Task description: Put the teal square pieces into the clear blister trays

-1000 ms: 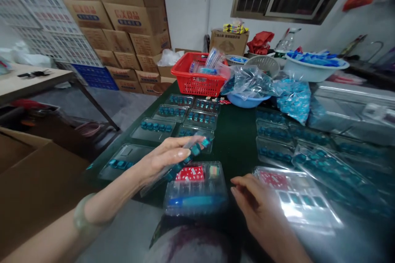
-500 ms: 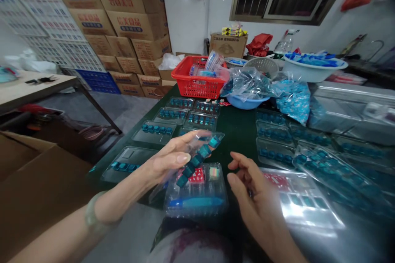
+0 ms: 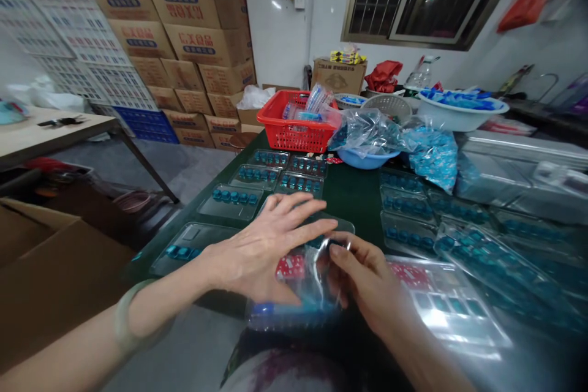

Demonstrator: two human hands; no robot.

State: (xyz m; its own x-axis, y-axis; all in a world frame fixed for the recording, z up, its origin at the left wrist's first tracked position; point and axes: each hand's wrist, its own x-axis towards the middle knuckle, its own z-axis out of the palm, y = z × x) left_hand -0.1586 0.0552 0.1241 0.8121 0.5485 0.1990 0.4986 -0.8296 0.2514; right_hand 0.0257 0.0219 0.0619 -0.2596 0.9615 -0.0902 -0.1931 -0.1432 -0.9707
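Observation:
My left hand is spread with fingers apart over a clear plastic tray at the table's near edge. A red packet with white marks and a long blue item show in that tray, partly covered by my fingers. My right hand pinches the right edge of a bent clear plastic piece lying over the tray. Whether it is a lid or another tray is hard to tell through the glare. The row of teal cubes is mostly hidden under my left hand.
Clear trays with teal cubes line the left of the dark green table, with more trays at right. A filled tray lies beside my right hand. Behind are a red basket, a blue basin and plastic bags.
My left hand has let go of the clear piece with teal cubes and spread flat over the tray. My right hand has moved left and closed on the clear plastic's edge.

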